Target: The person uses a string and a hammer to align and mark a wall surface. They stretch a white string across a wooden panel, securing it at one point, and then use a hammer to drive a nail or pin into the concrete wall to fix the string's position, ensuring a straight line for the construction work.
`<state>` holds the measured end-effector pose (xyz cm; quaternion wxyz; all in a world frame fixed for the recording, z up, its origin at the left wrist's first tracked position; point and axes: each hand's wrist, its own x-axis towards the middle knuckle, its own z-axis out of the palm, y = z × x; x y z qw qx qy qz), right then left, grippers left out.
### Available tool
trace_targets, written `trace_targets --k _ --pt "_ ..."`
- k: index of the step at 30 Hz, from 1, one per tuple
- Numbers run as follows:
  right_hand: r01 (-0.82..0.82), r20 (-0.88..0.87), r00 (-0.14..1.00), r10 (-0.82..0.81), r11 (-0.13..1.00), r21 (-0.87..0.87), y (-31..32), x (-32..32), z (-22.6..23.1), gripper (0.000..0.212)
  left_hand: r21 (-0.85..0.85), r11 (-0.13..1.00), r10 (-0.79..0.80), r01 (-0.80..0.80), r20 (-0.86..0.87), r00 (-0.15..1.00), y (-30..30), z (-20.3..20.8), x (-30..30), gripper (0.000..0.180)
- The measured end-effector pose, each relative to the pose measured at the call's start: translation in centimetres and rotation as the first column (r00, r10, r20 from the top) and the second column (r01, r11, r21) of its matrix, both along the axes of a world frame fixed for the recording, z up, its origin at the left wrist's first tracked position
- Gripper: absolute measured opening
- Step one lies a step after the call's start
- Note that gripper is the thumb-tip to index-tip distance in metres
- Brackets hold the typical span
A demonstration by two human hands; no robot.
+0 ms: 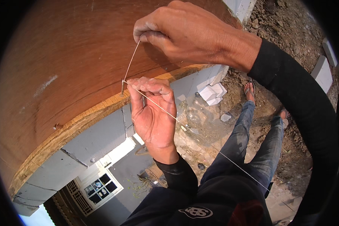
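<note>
My right hand [173,32] is closed at the top, its thumb and forefinger pinching a thin pale string [132,59]. From that pinch the string runs down, taut, to a nail [122,89] standing out of the edge of a brown wooden board [64,52]. Just right of the nail, my left hand [153,116] has its palm toward me. Its fingers are bent and the thumb and fingertips close on the string beside the nail head. Past it, the string crosses in front of the palm and stretches down to the lower right.
A second small nail [57,126] sticks out of the board further left. Grey blocks [98,145] line the underside of the board. Far below are a white-framed window [101,188], white block pieces [212,93], pale slabs [322,74] and rough soil [278,41] around my feet.
</note>
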<state>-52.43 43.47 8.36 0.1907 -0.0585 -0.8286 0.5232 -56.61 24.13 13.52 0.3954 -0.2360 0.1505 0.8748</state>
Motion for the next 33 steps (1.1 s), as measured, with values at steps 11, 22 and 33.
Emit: trace_targets --k 11,22,33 --pt "0.062 0.122 0.990 -0.073 0.993 0.096 0.0 -1.4 5.0 0.020 0.081 0.990 0.117 -0.114 -0.030 0.993 -0.1 -2.1 -0.4 0.009" --pt "0.059 0.184 0.978 -0.099 0.975 0.213 0.6 -1.2 7.3 0.020 -0.107 0.994 -0.029 0.017 -0.111 0.993 -0.6 -2.5 3.2 0.021" --pt "0.121 0.283 0.946 -0.157 0.983 0.141 1.9 0.0 6.3 0.022 -0.113 0.993 0.031 -0.037 -0.053 0.998 -0.5 -1.9 2.5 0.029"
